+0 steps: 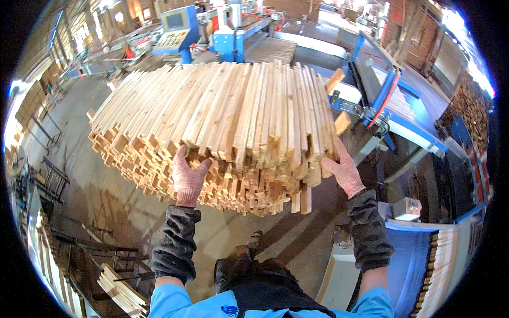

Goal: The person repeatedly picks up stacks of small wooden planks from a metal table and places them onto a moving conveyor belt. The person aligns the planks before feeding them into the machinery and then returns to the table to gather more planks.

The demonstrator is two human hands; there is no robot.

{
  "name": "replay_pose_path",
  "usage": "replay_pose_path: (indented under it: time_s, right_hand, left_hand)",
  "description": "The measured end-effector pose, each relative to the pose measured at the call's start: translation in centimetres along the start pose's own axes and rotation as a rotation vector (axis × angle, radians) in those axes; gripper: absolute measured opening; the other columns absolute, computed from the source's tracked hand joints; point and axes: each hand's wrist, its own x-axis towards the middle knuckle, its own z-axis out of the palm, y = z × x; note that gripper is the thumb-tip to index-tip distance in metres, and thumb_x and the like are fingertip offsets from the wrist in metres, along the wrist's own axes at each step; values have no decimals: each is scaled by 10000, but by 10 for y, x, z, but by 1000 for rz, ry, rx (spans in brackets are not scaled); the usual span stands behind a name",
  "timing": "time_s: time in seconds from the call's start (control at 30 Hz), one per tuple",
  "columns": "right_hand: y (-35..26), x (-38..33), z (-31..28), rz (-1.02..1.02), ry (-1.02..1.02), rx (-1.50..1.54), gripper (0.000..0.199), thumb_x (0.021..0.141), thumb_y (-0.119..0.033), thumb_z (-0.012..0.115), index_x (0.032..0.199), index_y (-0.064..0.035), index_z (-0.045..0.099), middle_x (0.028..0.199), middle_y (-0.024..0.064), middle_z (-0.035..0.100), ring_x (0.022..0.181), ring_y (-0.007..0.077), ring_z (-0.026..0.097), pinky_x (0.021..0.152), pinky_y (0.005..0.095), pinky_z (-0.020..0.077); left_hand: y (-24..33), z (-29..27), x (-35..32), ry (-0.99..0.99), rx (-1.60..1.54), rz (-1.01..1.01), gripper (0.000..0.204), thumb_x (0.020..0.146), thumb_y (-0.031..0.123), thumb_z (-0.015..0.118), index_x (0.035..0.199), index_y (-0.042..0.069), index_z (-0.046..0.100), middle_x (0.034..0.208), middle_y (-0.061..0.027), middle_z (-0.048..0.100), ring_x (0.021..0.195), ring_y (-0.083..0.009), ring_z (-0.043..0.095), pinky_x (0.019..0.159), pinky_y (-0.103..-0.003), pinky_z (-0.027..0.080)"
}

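A large stack of pale wooden strips (228,111) lies in front of me, its uneven ends facing my body. My left hand (190,177), in a pinkish knit glove, grips at the near ends of the upper strips, left of the middle. Its fingers reach in among the strips and the thumb lies against their ends. At the stack's right edge, my right hand (345,170), gloved alike, holds the outer strips with fingers along their side and thumb on the near ends. The strips between both hands belong to the top layers. Some fingertips are hidden by the wood.
Behind the stack stands a blue machine with a control panel (175,29). A blue machine frame (384,100) with a red hose is at the right. More strips (122,289) lie at the lower left beside dark metal stands (50,177). A white box-like part (407,208) sits right of my right forearm.
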Motion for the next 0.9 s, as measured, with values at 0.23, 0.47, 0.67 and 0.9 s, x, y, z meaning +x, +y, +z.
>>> replay_pose_path:
  time_s: [0.23,0.47,0.67,0.9]
  right_hand:
    - [5,10,4,-11,64,-278,935,854,-106,834,1668,-6,385,1574,211,598,1429,278,595,1202,364,453]
    - [-8,13,-8,41,-8,-527,959,860,-301,841,1654,4,396,1622,256,529,1497,339,532,1249,387,404]
    - [-21,30,-16,88,-137,-673,1021,839,-374,854,1664,-12,372,1594,304,519,1483,407,521,1236,412,423]
    - [11,17,-19,-105,-106,-615,994,798,-255,813,1678,-91,380,1451,306,595,1347,457,594,1164,461,486]
  left_hand:
    - [23,5,7,-79,72,-3,986,826,247,969,1596,-40,425,1435,-188,583,1253,-292,643,1096,-408,537]
    - [24,3,27,-271,-11,-7,679,841,131,870,1406,-61,547,1247,-175,710,1141,-282,710,1028,-413,561]
    - [22,8,34,-135,194,2,672,793,171,902,1327,-16,539,1123,-192,741,1024,-356,742,954,-469,582]
    - [26,8,29,-138,82,62,536,769,113,855,1220,6,586,1087,-152,741,996,-273,738,933,-425,578]
